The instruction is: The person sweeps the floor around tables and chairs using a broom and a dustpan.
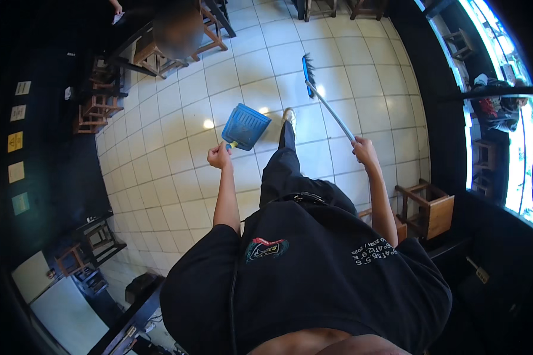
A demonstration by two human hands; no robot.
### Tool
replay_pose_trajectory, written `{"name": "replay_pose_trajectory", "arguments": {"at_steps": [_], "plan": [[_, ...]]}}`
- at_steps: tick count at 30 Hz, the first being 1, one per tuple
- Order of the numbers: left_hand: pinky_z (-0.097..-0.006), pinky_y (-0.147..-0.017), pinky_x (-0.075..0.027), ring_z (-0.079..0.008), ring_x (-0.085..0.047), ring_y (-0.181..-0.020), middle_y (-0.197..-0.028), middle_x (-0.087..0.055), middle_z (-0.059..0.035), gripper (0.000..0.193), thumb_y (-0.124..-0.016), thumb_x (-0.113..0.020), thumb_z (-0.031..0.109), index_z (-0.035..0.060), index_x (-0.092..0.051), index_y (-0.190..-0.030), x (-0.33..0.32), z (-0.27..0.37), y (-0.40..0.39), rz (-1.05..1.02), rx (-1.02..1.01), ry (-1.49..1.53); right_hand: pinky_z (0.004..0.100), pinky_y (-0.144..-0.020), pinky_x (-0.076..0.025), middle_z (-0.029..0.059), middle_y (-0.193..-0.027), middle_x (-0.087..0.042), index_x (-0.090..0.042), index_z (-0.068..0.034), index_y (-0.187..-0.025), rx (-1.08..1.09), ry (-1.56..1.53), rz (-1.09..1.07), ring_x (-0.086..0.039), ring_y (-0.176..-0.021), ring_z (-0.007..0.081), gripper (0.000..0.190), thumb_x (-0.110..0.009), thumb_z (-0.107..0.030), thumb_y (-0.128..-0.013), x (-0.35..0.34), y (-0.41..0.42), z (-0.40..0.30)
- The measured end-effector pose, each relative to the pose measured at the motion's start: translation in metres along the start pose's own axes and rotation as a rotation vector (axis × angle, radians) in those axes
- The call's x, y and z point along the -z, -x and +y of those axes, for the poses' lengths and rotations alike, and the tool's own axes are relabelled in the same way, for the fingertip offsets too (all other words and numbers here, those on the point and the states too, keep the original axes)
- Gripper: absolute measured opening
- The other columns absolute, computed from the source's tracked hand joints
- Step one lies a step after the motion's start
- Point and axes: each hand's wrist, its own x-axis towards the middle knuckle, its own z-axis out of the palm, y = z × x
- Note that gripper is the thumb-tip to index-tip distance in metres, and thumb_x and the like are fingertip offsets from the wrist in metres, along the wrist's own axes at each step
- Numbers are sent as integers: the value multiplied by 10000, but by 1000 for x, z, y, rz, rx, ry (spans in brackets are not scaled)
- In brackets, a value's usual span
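Observation:
My left hand (220, 156) grips the handle of a blue plastic dustpan (246, 127); a yellow part of the handle shows just beyond my fingers. The pan appears below that hand, and whether it touches the floor I cannot tell. On the other side, my right hand (365, 151) is closed around the pale metal pole of a broom (333, 113). Its blue head with dark bristles (309, 75) is out ahead, over the tiles. Between the two tools my shoe (289, 116) is set forward.
Pale square tiles (177, 146) cover the floor. Wooden stools (160, 57) stand along the left and ahead, near a dark table where another person's hand (117, 6) shows. A wooden stool (439, 215) is close at my right. Windows (515, 133) line the right wall.

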Motion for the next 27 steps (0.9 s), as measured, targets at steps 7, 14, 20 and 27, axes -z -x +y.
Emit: {"name": "replay_pose_trajectory", "arguments": {"at_steps": [7,14,20,27], "plan": [[-239,-308,-401,-125,-497,-395,-553,-536,-80,182,-643,-659,5,-7,-480,-613,-179,52,-76,-139,-15,23,277,-418,-399,72,-570,-536,-579,19,-1025,-122,-107,-20,-519,-480,152,341,-508,-202,-776,10,-133,-104],[-231,-339,-421,-118,-524,-438,-601,-572,-75,135,-639,-666,14,-8,-533,-647,-350,86,-129,-398,-58,-198,273,-408,-366,61,-578,-518,-611,-4,-881,-303,-235,25,-483,-458,128,246,-492,-195,-784,43,-230,-171],[-275,-470,-461,-164,-577,-498,-591,-604,-77,114,-638,-665,115,22,-605,-668,-478,52,-141,-555,-166,-480,421,-718,-452,212,-771,-606,-616,-28,-908,-205,215,124,-591,-756,357,315,-481,-273,-764,79,-331,-208],[-345,-630,-487,-258,-621,-634,-669,-638,-108,165,-633,-640,202,75,-674,-733,-603,-13,-109,-501,-224,-699,453,-757,-450,235,-842,-596,-603,-22,-863,6,497,119,-571,-821,393,246,-481,-189,-730,108,-516,-247]]}}
